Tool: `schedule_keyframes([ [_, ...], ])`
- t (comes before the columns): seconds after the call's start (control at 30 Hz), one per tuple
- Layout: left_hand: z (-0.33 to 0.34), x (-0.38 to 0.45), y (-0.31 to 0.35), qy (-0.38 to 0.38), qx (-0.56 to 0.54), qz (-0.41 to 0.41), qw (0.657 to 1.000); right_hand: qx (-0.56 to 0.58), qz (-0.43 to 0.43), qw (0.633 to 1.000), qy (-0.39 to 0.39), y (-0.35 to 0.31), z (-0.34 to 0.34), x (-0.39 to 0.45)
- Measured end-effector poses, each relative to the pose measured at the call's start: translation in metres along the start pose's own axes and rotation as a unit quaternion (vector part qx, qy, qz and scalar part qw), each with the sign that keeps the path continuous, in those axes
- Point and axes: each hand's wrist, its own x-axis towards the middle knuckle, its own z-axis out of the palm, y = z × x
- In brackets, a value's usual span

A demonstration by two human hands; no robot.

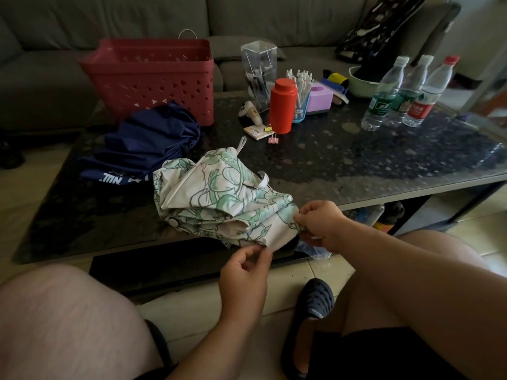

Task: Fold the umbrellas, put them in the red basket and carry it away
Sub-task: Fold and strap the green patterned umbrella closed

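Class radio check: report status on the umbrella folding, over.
Left hand and right hand both pinch floral umbrella fabric at table edge. Navy umbrella waits beside red basket. Nothing blocking.

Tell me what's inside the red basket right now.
No umbrella shows inside the red basket; only its perforated inner back wall is visible. Its front wall hides the bottom. Both umbrellas, blue and floral, lie on the table.
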Motion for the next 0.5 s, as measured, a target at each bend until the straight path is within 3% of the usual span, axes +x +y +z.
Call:
schedule_keyframes([
  [0.13, -0.008, 0.009, 0.013, 0.042, -0.047, -0.027, 0.998, 0.023, 0.021, 0.999, -0.015, 0.002, -0.009, 0.005],
  [0.27, -0.009, 0.022, 0.019, 0.080, -0.082, -0.073, 0.991, 0.190, 0.133, 0.970, -0.075, 0.004, 0.002, -0.009],
  [0.5, -0.009, 0.023, 0.013, 0.084, -0.086, -0.049, 0.992, 0.153, 0.170, 0.947, -0.225, 0.039, 0.050, -0.042],
])
